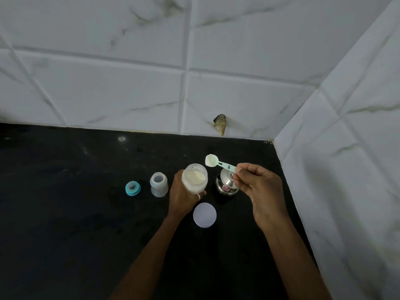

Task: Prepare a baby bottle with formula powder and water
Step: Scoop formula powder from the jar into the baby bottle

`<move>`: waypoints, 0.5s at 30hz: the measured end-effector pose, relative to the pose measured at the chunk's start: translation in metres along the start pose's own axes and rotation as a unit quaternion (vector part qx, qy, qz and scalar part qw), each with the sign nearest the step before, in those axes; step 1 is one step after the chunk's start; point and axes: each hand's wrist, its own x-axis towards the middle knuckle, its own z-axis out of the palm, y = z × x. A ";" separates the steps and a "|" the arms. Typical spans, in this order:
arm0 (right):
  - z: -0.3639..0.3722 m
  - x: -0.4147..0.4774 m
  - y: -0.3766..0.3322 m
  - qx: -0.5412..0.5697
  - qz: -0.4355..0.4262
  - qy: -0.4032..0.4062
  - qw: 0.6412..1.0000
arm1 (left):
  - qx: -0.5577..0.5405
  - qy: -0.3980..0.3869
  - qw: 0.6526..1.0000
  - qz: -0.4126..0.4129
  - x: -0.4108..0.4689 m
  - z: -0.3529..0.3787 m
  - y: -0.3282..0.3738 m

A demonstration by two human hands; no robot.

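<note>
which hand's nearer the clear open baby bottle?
Left. The left hand grips the translucent powder jar just right of the clear baby bottle; the right hand pinches the pale green scoop farther right, beyond the jar.

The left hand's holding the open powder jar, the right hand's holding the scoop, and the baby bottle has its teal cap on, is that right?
Not quite: the head view shows the baby bottle open, its teal cap lying on the counter beside it. The left hand does hold the open powder jar and the right hand the scoop.
</note>
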 end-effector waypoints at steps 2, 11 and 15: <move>-0.001 0.000 0.004 -0.005 0.006 -0.002 1.000 | 0.009 -0.016 1.000 -0.014 0.005 0.006 -0.014; 0.006 -0.001 0.004 -0.001 0.004 -0.010 1.000 | -0.049 0.015 0.996 -0.070 -0.010 0.009 -0.022; 0.014 -0.002 -0.001 0.014 -0.004 -0.019 1.000 | -0.050 0.016 0.993 -0.107 -0.033 -0.005 -0.012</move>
